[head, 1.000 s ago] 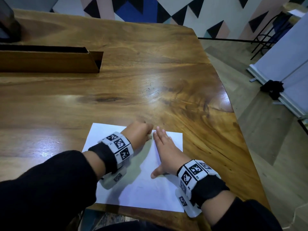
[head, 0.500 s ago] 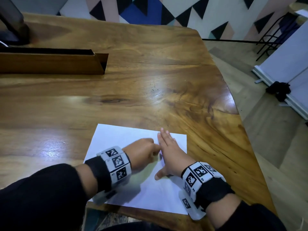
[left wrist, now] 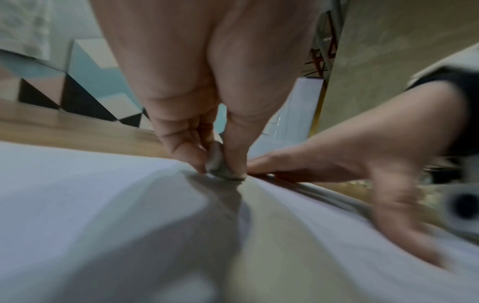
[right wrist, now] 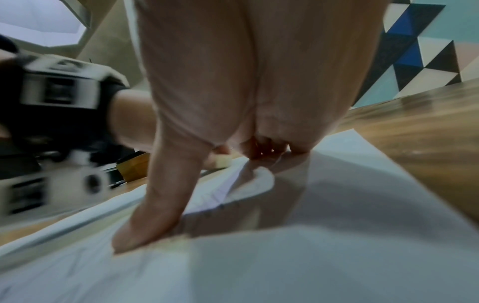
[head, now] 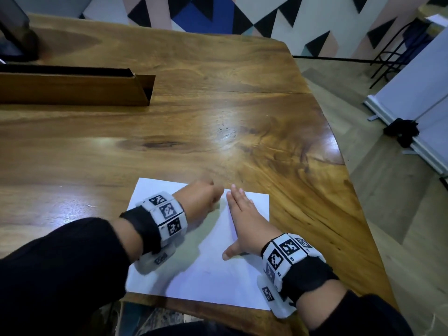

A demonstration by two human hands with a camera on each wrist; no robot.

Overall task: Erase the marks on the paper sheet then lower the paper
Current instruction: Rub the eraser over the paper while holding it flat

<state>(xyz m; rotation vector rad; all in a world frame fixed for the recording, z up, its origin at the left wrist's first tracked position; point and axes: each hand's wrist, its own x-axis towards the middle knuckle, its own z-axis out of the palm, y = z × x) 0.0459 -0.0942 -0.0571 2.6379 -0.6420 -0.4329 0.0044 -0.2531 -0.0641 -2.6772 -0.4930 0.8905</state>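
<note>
A white paper sheet (head: 213, 282) lies flat on the wooden table (head: 218, 132) at its near edge. My left hand (head: 206, 197) is curled over the sheet's far edge and pinches a small pale eraser (left wrist: 216, 162) whose lower end touches the paper (left wrist: 77, 205). The eraser (right wrist: 223, 161) also shows beyond my thumb in the right wrist view. My right hand (head: 244, 219) lies flat on the sheet just right of the left, fingers straight and together, thumb spread toward me. Its fingers (right wrist: 269, 151) press the paper (right wrist: 337, 225). No marks are plain.
A long wooden trough (head: 72, 88) stands at the far left of the table, with a dark stand (head: 14, 37) behind it. The table's right edge curves away beside the sheet. White boards (head: 417, 98) and a black chair frame (head: 392, 52) stand on the floor to the right.
My left hand with the eraser slid back toward me half a second ago and has now moved forward again to the sheet's far edge. The right hand has stayed flat on the paper.
</note>
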